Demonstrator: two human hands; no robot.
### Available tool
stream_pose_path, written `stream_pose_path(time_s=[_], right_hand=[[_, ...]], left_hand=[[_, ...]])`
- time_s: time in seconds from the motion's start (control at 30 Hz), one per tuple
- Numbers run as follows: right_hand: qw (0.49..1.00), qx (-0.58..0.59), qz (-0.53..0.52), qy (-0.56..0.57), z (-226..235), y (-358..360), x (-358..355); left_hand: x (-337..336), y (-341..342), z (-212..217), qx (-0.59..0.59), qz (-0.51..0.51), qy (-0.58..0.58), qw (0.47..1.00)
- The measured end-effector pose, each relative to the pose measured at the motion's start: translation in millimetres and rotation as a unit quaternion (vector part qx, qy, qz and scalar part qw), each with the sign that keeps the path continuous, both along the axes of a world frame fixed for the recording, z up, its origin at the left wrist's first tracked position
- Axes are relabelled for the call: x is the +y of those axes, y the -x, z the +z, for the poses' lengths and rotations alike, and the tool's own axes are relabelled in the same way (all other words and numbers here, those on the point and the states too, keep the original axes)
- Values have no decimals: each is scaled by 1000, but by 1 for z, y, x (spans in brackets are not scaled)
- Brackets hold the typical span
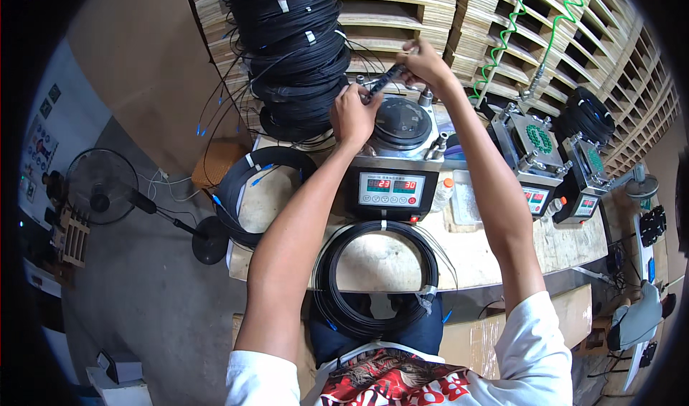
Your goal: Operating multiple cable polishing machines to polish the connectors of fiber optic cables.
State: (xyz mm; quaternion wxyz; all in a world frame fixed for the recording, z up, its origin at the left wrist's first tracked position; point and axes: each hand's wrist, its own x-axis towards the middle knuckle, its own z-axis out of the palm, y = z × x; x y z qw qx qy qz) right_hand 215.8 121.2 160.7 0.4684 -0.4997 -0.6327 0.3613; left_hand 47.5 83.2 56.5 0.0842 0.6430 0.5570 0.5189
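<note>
Over the far part of a polishing machine (pixel 388 163), a slim dark pen-shaped tool (pixel 385 82) slants up to the right between my hands. My left hand (pixel 352 114) is closed around its lower end. My right hand (pixel 425 63) pinches the upper end, a little higher and farther away. Below them sits the machine's round black top (pixel 403 124), and its front carries a lit red digital panel (pixel 388 189). Nearer to me, a coil of black cable (pixel 323 270) with blue connectors hangs partly over the table edge, above my lap.
Stacked black cable coils (pixel 298 54) rise at the back left. Another coil (pixel 224 212) lies on the left of the wooden table (pixel 474 261). A bottle with an orange cap (pixel 443 193) and a clear tray (pixel 465 199) stand by the machine. A similar machine (pixel 527 151) is at right.
</note>
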Motion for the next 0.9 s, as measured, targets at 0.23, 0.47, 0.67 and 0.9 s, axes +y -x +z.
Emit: stream_pose_path(time_s=[0.23,0.47,0.67,0.9], right_hand=[[962,273,-3,-16,-38,-51,-61],[947,315,52,25,-77,-71,-63],[964,255,59,54,-100,-73,-61],[983,170,30,65,-118,-81,-67]], left_hand=[[-3,5,20,48,-119,167,978],[9,38,20,-275,-317,251,872],[14,52,-10,-331,-348,264,836],[2,48,-6,-341,-329,287,833]])
